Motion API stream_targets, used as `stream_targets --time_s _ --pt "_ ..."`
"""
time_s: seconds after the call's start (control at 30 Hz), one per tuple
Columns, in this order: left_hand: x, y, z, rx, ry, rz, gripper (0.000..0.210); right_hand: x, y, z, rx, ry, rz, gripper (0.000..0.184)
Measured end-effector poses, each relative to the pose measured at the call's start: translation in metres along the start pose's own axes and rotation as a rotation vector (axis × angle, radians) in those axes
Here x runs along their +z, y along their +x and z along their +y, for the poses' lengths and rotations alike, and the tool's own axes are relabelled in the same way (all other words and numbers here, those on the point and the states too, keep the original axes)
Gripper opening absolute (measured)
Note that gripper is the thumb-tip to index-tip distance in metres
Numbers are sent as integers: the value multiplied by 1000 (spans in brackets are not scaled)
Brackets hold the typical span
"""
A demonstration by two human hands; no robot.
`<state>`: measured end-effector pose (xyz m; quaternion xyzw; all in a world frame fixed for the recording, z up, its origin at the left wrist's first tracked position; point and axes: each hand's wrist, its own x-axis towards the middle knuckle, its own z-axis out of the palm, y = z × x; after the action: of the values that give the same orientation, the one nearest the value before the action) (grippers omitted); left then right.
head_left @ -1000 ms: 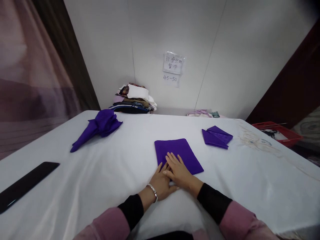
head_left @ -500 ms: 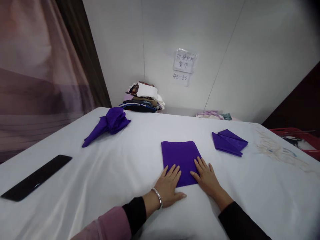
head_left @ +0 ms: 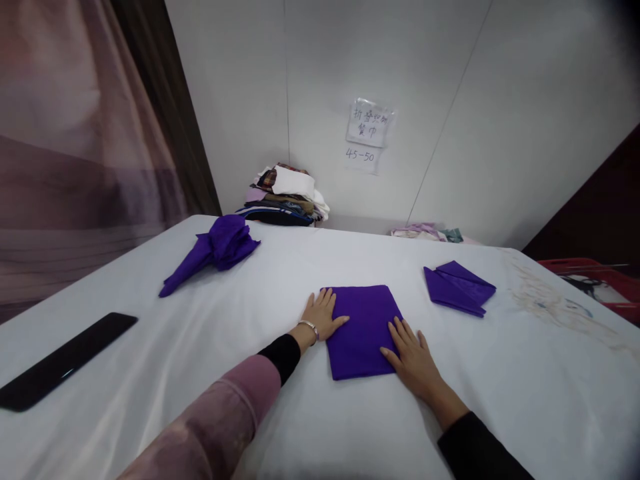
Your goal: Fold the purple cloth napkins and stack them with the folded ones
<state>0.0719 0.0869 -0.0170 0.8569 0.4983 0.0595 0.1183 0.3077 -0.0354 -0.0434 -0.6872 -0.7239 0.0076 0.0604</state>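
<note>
A purple cloth napkin (head_left: 363, 333), folded into a rough square, lies flat on the white-covered table (head_left: 240, 347) in front of me. My left hand (head_left: 321, 315), with a silver bracelet at the wrist, rests on its far left corner, fingers stretched out. On the near right edge lies my right hand (head_left: 411, 353), flat with fingers spread and the thumb over the cloth. Neither hand grips anything. To the right sits a second purple napkin (head_left: 460, 288), folded into a pointed shape. A third purple napkin (head_left: 215, 252), shaped with a bunched head and a narrow tail, lies far left.
A long glossy black panel (head_left: 67, 360) lies at the table's left. Behind the table stands a stack of folded clothes (head_left: 285, 195), with more cloth (head_left: 425, 231) farther right. A paper sign (head_left: 367, 133) hangs on the wall. A red basket (head_left: 595, 280) is at the right edge.
My left hand has slid forward from the napkin's near left part to its far left corner, uncovering the near edge. My right hand stays nearly in place.
</note>
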Motion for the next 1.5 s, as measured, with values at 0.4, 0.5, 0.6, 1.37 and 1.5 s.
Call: stream_targets --time_s 0.4,0.5,0.6,1.37,1.5 --pt "-10 -39 18 134 -65 58 73 -2 0 -1 31 -21 -51 65" --pt "-4 -84 32 369 -97 4 75 -6 2 4 37 -1 -111 64" --pt "8 -114 39 466 -136 -5 76 -20 10 2 44 24 -165 63" --pt "30 -117 42 416 -131 -116 97 -5 167 -148 -563 56 -198 74" --pt "31 -118 42 423 -124 -97 98 1 200 -152 -490 35 -210 76"
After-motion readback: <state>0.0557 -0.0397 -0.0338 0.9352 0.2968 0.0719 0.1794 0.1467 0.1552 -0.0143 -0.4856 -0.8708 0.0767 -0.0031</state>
